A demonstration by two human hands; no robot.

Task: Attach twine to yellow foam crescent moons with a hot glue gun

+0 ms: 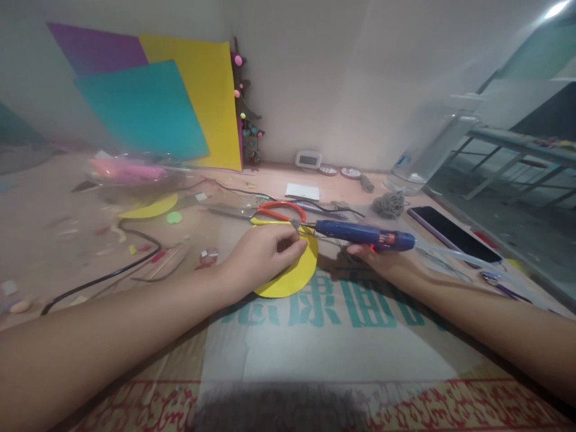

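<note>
In the head view my left hand lies over a round yellow paper disc, its thumb and fingers closed at the disc's far edge. My right hand grips a blue hot glue gun from below, with a small red light glowing on it. The gun's nozzle points left and reaches the area by my left fingertips, above the disc's far edge. A small greyish bit shows at the nozzle's tip, too small to make out. Just beyond my left hand lie scissors with red-orange handles.
A phone, a ball of grey yarn and a clear plastic bottle stand to the right. Coloured sheets lean on the wall. A black cord and scraps lie at left, near a clear bowl.
</note>
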